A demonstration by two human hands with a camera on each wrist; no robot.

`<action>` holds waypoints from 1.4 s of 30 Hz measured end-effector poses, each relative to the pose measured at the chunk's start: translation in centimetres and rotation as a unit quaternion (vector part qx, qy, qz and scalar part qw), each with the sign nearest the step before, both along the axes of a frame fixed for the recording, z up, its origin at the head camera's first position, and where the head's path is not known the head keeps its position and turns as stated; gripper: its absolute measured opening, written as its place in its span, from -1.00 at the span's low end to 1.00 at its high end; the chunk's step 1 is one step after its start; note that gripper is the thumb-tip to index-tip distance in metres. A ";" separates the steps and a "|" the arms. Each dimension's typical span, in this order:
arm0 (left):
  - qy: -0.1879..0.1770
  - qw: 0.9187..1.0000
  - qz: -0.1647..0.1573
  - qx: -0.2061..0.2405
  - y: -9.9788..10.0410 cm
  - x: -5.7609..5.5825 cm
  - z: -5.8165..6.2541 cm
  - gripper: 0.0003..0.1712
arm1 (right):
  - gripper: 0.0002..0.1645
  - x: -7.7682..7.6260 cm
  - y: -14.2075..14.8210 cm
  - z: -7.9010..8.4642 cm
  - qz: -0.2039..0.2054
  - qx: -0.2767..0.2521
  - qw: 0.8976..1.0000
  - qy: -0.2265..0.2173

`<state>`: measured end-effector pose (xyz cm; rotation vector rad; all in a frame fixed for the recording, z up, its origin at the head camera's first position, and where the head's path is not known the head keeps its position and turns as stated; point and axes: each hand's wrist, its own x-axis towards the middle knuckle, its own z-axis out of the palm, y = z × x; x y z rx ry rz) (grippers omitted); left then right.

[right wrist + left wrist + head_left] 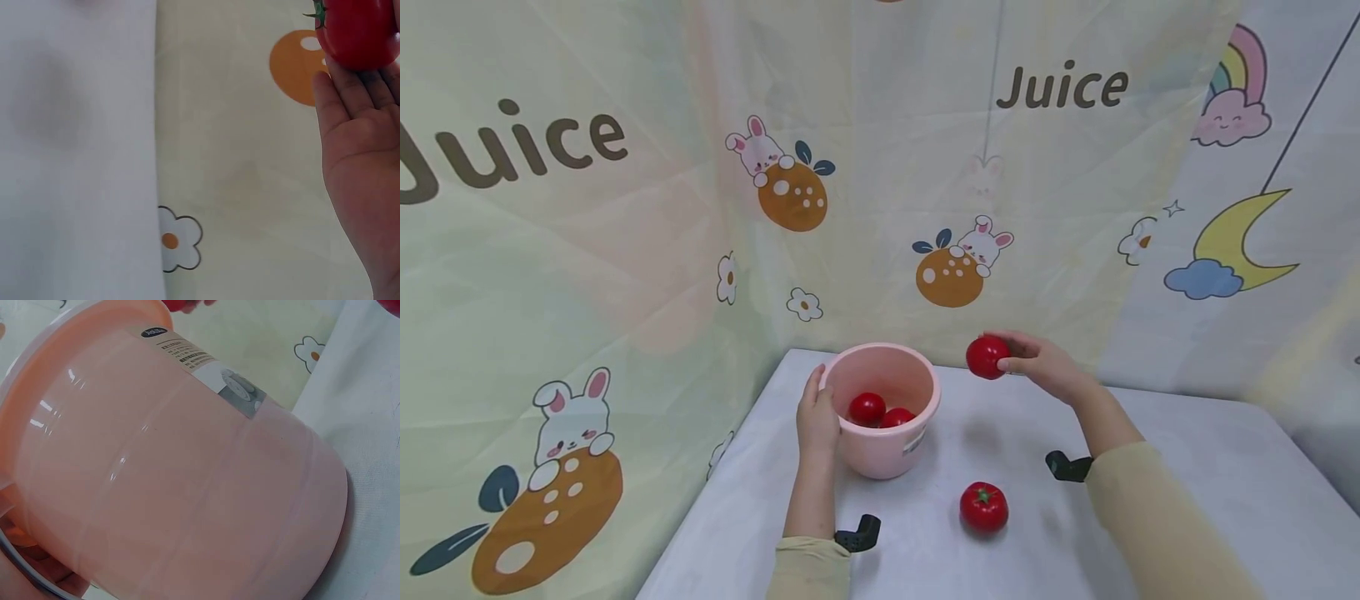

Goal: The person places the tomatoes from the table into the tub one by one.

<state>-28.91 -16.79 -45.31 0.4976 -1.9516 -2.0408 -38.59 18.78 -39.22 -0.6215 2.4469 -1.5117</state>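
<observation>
A pink bucket [880,454] stands on the white table, with two red tomatoes [867,408] visible inside it. My left hand [817,417] grips the bucket's left side at the rim; in the left wrist view the bucket wall [169,481] fills most of the picture and hides most of that hand. To the right of the bucket, my right hand [1037,362] holds another tomato [987,357] above the table, between thumb and fingers. The right wrist view shows this tomato [357,31] with its green stem, against the fingers of the hand [365,144].
One more tomato [983,508] lies on the white table [1187,500], in front of the bucket and to its right. Printed curtains [880,167] hang behind the table and along its left side. A black wrist mount [857,533] sits at each sleeve.
</observation>
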 end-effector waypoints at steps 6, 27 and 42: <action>0.002 1.000 -0.005 0.002 -0.1 0.1 -0.1 -0.48 | -0.14 -0.2 -0.4 1.9 0.006 -0.001 1.000 -0.021; -0.001 1.000 0.005 0.007 -0.1 -0.1 0.1 -0.45 | -0.21 -0.2 -5.2 4.7 0.119 -0.008 0.992 -0.032; -0.004 1.000 0.004 0.002 0.0 0.0 0.1 -0.46 | -0.21 -0.8 -9.9 4.9 0.205 -0.025 0.977 -0.047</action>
